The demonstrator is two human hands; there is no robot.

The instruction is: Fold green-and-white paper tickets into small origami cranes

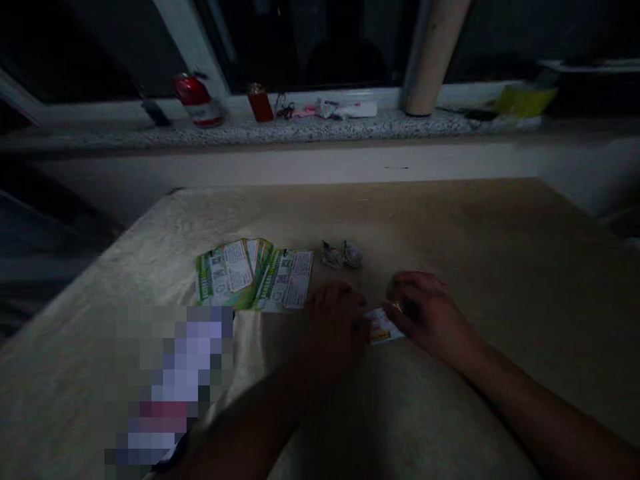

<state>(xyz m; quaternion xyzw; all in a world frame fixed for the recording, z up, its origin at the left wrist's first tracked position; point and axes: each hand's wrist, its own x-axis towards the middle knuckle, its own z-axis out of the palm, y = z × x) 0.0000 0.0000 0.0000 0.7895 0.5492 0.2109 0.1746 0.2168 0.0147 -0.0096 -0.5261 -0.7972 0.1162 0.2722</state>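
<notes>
We see both bare hands over the tabletop, right of its middle and well apart from the far edge. Between them lies a small printed packet, pale with red and yellow marks. Our left hand is at the packet's left end, fingers bent and in deep shadow; we cannot tell whether they grip it. Our right hand curves over the packet's right end, the thumb low against it and the fingers arched above, and whether they pinch it we cannot tell either (the light is very dim).

Beyond the left hand, toward the far edge, two small crumpled pieces sit side by side. Left of these, toward the tabletop's left edge, we have green-and-white printed sheets, partly overlapping in a fan. Nearer to us on that same side is a pixelated object, too masked to name. Past the far edge, a speckled windowsill carries a red container above the far left corner.
</notes>
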